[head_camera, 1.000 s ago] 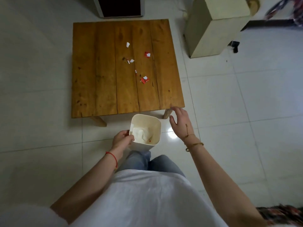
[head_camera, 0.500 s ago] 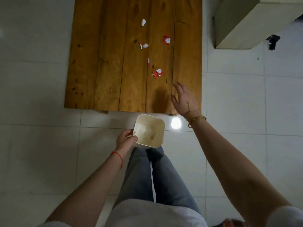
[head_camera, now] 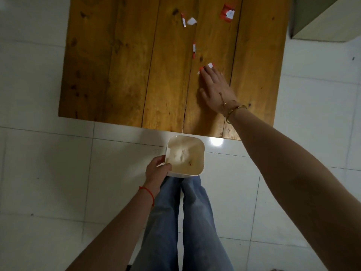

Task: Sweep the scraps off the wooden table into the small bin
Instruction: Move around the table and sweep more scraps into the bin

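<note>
While the sweeping is only just being started, the small bin [head_camera: 185, 155] is being gripped at its near-left rim by the left hand [head_camera: 158, 169], fingers curled over the edge, and is being held above the tiled floor [head_camera: 48, 163] just short of the wooden table's [head_camera: 121, 75] near edge; something pale and a small dark fleck are being shown inside it, though what they are cannot be told; further out, the right hand [head_camera: 215, 86] is being laid flat and unclenched on the planks, nothing being grasped, its fingertips [head_camera: 205, 72] being pressed against the nearest red-and-white scrap [head_camera: 209, 67], which is partly being covered; beyond that, a thin strip [head_camera: 194, 50] is being left untouched near a plank seam; further still, a narrow strip and a white piece [head_camera: 191, 21] are lying close together, and a larger red wrapper piece [head_camera: 227, 15] is lying apart toward the far right; so, as judged from these positions, every visible scrap is still being left on the table, and the whole drag toward the bin is remaining to be done.
</note>
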A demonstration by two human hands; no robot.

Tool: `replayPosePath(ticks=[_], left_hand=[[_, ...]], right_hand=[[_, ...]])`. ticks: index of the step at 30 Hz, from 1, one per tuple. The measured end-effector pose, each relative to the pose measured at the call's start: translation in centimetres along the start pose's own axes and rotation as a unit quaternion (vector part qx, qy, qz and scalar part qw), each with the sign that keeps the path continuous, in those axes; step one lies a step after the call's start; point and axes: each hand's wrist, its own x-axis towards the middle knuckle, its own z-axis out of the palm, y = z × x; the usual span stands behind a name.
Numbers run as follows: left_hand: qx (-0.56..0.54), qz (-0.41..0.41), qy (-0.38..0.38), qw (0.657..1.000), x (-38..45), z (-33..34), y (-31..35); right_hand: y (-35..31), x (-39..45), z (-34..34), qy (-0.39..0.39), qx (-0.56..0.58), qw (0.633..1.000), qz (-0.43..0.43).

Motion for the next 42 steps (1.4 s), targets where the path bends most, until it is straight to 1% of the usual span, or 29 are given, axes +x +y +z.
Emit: replayPosePath(ticks=[2, 4, 7, 11, 13, 16, 18, 19, 23, 25, 27, 30, 31, 33, 36, 38, 40, 42], left_hand=[[-0.009, 0.002, 0.0, 1.0, 0.6, 0.1, 0.0], [-0.016, 0.008, -0.003, 1.0, 1.0, 0.2, 0.1], [-0.019, 0.013, -0.005, 1.0, 1.1, 0.1, 0.3], [-0.031, 0.007, 0.006, 0.999, 0.8, 0.1, 0.7], [-0.029, 0.006, 0.008, 1.0, 0.6, 0.0, 0.9], [-0.021, 0.006, 0.0, 1.0, 0.6, 0.1, 1.3], [-0.022, 0.005, 0.003, 1.0, 0.7, 0.1, 1.5], [-0.023, 0.006, 0.004, 1.0, 0.8, 0.1, 1.6], [-0.022, 0.005, -0.001, 1.0, 1.1, 0.4, 2.0], [-0.024, 0.001, -0.003, 1.0, 1.3, 0.5, 2.2], [-0.023, 0.002, -0.005, 1.0, 1.4, 0.7, 2.4], [-0.022, 0.004, -0.009, 1.0, 1.5, 0.9, 2.6], [-0.021, 0.005, -0.009, 1.0, 1.5, 0.9, 2.6], [-0.017, 0.007, -0.008, 1.0, 1.4, 1.0, 2.8], [-0.019, 0.003, -0.011, 1.0, 1.2, 1.0, 2.9], [-0.021, 0.001, -0.014, 1.0, 1.2, 1.0, 2.9], [-0.023, 0.0, -0.01, 1.0, 1.1, 0.9, 3.0], [-0.021, 0.002, -0.005, 1.0, 1.1, 0.9, 3.0]], right_hand=[[0.0, -0.1, 0.7, 0.012, 0.011, 1.0, -0.008], [-0.2, -1.0, 1.2, 0.012, 0.013, 0.999, -0.044], [-1.0, -4.1, 2.4, -0.024, 0.007, 0.992, -0.123], [-2.7, -9.8, 5.0, -0.079, -0.016, 0.978, -0.191], [-3.6, -12.2, 6.1, -0.099, -0.007, 0.97, -0.223], [-4.2, -13.8, 6.7, -0.093, 0.027, 0.965, -0.244], [-3.9, -13.2, 6.3, -0.071, 0.033, 0.97, -0.231], [-3.6, -12.2, 5.8, -0.056, 0.034, 0.976, -0.209], [-1.9, -5.4, 3.0, 0.018, 0.031, 0.997, -0.072], [-0.9, -1.9, 1.8, 0.021, 0.015, 1.0, -0.016], [-0.1, 0.5, 1.2, 0.007, 0.006, 1.0, 0.007], [0.0, 1.5, 1.2, 0.004, -0.01, 1.0, 0.002], [-0.2, 1.2, 1.3, 0.004, -0.021, 1.0, -0.009], [-0.8, -0.6, 2.1, -0.007, -0.046, 0.997, -0.067], [-1.7, -5.4, 3.9, -0.057, -0.049, 0.981, -0.178], [-2.0, -8.7, 5.3, -0.089, -0.051, 0.967, -0.235], [-2.3, -11.3, 6.5, -0.112, -0.044, 0.956, -0.268], [-2.6, -12.6, 6.9, -0.118, -0.027, 0.949, -0.292]])
